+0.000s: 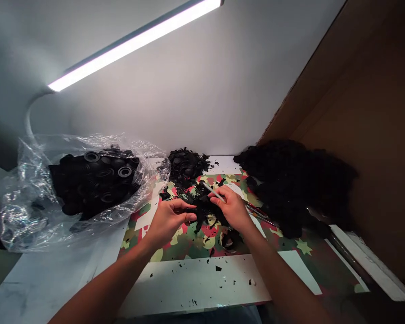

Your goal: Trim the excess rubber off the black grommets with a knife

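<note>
My left hand [171, 221] is over the middle of the patterned sheet, thumb and forefinger curled toward each other around a small black piece that blends into the dark scraps behind it. Slightly to the right, my right hand [232, 206] grips a slim pale rod-like tool [214, 192], which points up and left; its exact kind is not clear. Black rubbery scraps [207, 204] lie beneath and between both hands. Next to my right wrist lie thin tools with red and metallic parts [258, 211], partly covered by the arm.
A clear plastic bag [23, 216] of black round rubber parts [101, 175] stands at the left. Behind the hands sits a scrap heap [187, 163]; a larger black pile [290, 180] fills the right, against a cardboard panel [367, 112]. A lit tube lamp [138, 44] hangs above.
</note>
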Tool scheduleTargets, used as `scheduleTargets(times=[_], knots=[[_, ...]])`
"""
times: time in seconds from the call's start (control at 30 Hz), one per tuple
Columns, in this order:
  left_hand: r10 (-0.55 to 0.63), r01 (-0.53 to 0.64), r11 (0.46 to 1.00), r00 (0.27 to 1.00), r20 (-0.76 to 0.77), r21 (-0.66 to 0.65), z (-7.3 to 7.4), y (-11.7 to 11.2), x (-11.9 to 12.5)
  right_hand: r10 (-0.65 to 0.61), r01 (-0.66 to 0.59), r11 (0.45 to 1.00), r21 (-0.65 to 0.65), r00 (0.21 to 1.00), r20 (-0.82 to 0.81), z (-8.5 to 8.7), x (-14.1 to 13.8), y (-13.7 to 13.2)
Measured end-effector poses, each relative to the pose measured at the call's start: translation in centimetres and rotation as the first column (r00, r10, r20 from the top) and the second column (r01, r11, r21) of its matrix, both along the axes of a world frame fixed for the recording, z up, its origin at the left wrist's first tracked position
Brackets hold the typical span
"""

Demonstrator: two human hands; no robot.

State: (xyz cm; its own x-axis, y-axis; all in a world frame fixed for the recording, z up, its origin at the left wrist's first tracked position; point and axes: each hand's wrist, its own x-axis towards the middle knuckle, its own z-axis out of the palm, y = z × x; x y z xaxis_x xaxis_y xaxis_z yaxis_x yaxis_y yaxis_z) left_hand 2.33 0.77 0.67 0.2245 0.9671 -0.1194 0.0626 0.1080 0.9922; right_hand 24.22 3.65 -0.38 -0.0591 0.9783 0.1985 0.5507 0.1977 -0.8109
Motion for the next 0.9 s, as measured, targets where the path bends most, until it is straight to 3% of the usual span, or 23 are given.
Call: scheduleTargets(times=[0.17, 0.23, 0.4, 0.6, 0.77, 0.83, 0.9], knots=[[0.005, -0.005, 1.000, 1.000, -0.018, -0.015, -0.3, 0.4, 0.2, 0.171, -0.167, 0.985, 0.038, 0.955, -0.244, 0.5, -1.5, -2.3], [0.007, -0.007, 1.000, 1.000, -0.024, 0.000, -0.4, 0.2, 0.5, 0.217, -0.211, 0.976, 0.054, 0.940, -0.261, 0.6, -2.4, -2.8], [0.037, -0.023, 0.991, 0.994, -0.104, 0.130, -1.2, 0.0, 1.2, 0.095, -0.083, 0.990, 0.116, 0.991, -0.098, 0.0, -3.8, -2.8], [0.064, -0.047, 0.980, 0.995, -0.081, 0.193, -2.0, 0.2, 1.5, -0.020, 0.025, 0.996, 0.080, 0.998, -0.062, -1.6, -5.1, -2.3], [0.117, -0.079, 0.890, 0.991, -0.059, 0.448, -1.0, -1.1, 1.5, -0.283, 0.283, 0.959, -0.014, 0.957, -0.059, -2.2, -1.4, 0.3], [0.089, -0.082, 0.893, 0.996, 0.005, 0.443, -0.8, -1.4, 1.3, -0.303, 0.302, 0.953, -0.024, 0.951, -0.058, -2.3, 1.0, 1.2], [0.064, -0.091, 0.931, 0.994, 0.087, 0.352, -0.8, -1.2, 1.2, -0.246, 0.244, 0.969, -0.033, 0.968, -0.049, -2.5, 2.8, 1.2]])
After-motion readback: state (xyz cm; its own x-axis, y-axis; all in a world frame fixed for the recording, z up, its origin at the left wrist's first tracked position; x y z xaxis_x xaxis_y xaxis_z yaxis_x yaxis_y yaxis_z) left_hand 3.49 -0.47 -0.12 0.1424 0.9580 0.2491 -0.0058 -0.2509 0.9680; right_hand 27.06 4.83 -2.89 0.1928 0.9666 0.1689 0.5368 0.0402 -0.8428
